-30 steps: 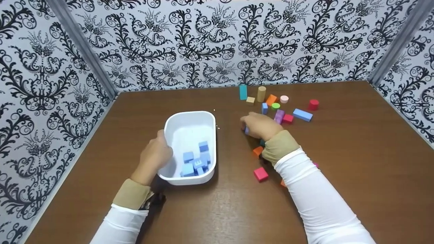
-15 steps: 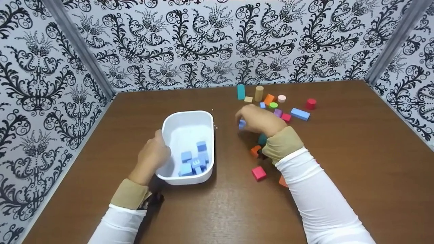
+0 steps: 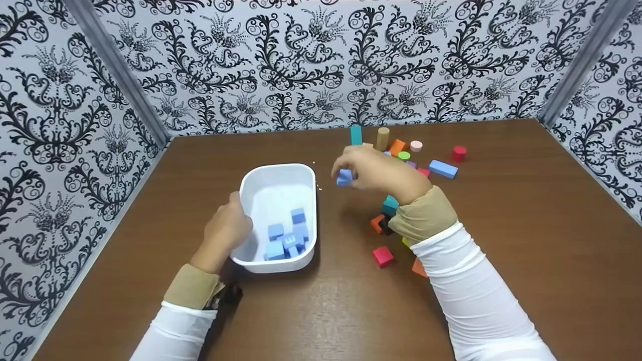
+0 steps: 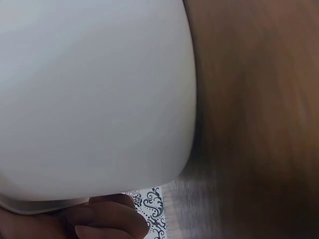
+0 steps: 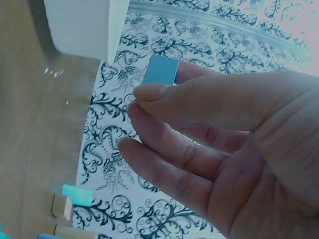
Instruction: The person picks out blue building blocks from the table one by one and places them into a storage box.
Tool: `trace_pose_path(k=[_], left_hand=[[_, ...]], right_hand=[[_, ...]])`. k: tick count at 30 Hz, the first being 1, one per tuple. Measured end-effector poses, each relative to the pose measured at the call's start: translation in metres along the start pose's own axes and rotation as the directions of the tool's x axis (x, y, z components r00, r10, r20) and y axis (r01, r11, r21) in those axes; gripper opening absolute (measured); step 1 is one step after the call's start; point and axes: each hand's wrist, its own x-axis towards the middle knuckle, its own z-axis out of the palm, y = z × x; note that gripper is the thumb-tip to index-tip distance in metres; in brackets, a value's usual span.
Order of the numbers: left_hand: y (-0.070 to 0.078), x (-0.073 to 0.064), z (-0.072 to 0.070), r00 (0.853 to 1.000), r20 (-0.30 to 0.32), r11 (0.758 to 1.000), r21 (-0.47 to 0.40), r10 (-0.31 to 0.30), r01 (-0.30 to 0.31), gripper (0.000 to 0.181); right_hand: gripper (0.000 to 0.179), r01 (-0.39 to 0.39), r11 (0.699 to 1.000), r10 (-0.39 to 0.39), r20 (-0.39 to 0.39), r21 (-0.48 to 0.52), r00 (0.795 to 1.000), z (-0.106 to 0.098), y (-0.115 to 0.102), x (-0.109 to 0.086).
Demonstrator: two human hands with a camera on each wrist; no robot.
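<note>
My left hand [image 3: 228, 225] grips the near-left rim of a white plastic tub [image 3: 278, 173]. Inside the tub, several blue blocks [image 3: 275, 249] lie heaped at the near end, one of them marked with a letter. To the right of the tub, my right hand [image 3: 378, 173] pinches a blue block [image 3: 344, 177] between thumb and fingers, raised off the table. In the right wrist view the pinched blue block [image 5: 160, 69] shows above the thumb tip. The left wrist view is mostly filled by the tub's outer wall [image 4: 94, 99], with curled fingers [image 4: 107, 219] at its rim.
Loose blocks lie on the brown table [image 3: 321, 316]: a long blue block [image 3: 443, 169], a red cylinder [image 3: 459, 154], a tan cylinder [image 3: 382, 139], a teal block [image 3: 390, 205] and a red block [image 3: 383, 256]. Patterned panels [image 3: 301, 65] wall the back and sides.
My right hand has lifted the blue block from the table and carried it left toward the tub. The left hand keeps its grip on the tub.
</note>
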Motion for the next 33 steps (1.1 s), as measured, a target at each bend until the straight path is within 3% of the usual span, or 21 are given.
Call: trace_pose_path(k=[7,18,24,29,33], left_hand=[[-0.002,0.0,0.0,1.0,-0.001,1.0,-0.01,-0.001,0.001,0.063],[0.0,0.001,0.0,1.0,0.014,1.0,-0.015,-0.021,0.021,0.065],[0.0,0.001,0.001,1.0,0.014,1.0,-0.01,-0.015,0.015,0.065],[-0.001,0.001,0.002,1.0,-0.001,1.0,0.0,-0.007,0.007,0.064],[-0.001,0.002,0.002,1.0,-0.009,1.0,0.001,-0.005,0.005,0.064]], right_hand=[[0.034,0.099,0.995,-0.098,-0.035,0.033,0.995,0.004,-0.023,0.001],[0.03,0.244,0.968,-0.238,-0.102,0.054,0.966,0.019,-0.042,0.006],[0.031,0.295,0.953,-0.289,-0.084,0.072,0.954,0.029,-0.053,0.011],[0.028,0.366,0.925,-0.361,-0.062,0.099,0.93,0.04,-0.062,0.014],[0.027,0.37,0.924,-0.368,-0.038,0.099,0.929,0.049,-0.066,0.017]])
